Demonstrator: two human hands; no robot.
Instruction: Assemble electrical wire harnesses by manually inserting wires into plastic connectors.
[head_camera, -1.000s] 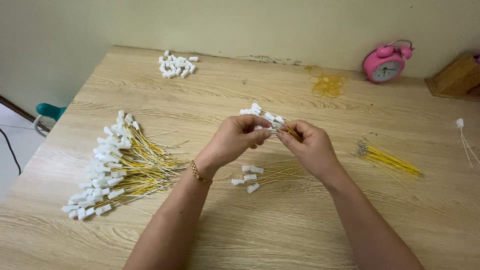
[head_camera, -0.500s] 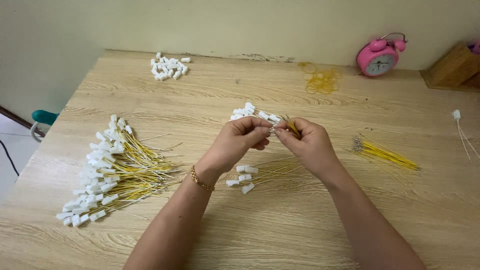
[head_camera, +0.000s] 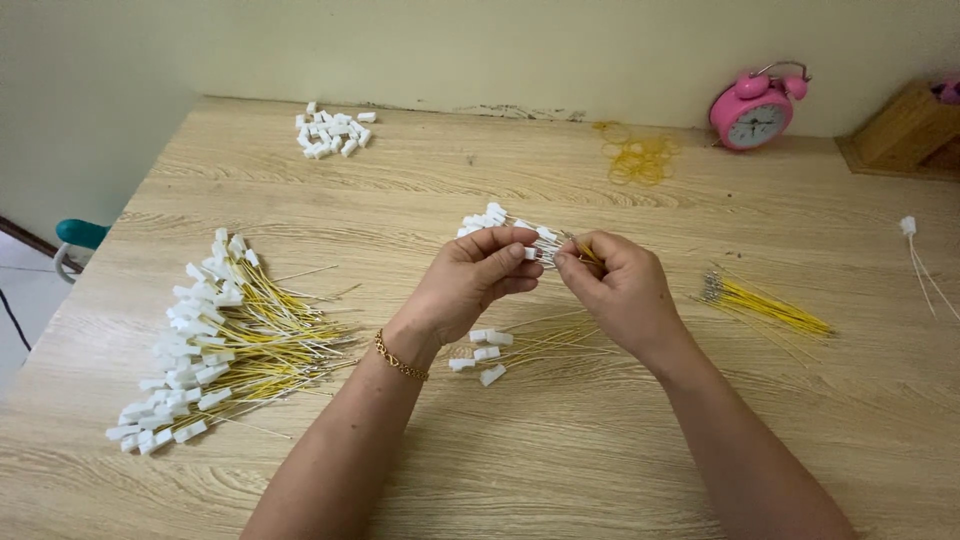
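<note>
We are pinching a thin yellow wire (head_camera: 585, 252) with the right hand (head_camera: 615, 290) and a white connector (head_camera: 540, 255) with the left hand (head_camera: 470, 285) above the table (head_camera: 600, 440); both seem light, the wire bends easily.

There is a single view, taken from the person's head and tilted down and forward over the wooden table (head_camera: 600, 480). It sits close above the work: both forearms enter from the bottom edge, and the left hand (head_camera: 470, 285) and right hand (head_camera: 615, 290) meet near the middle of the picture. Beyond the grip the view reaches the far table edge and the wall (head_camera: 400, 40); left of it, a strip of floor shows.
</note>
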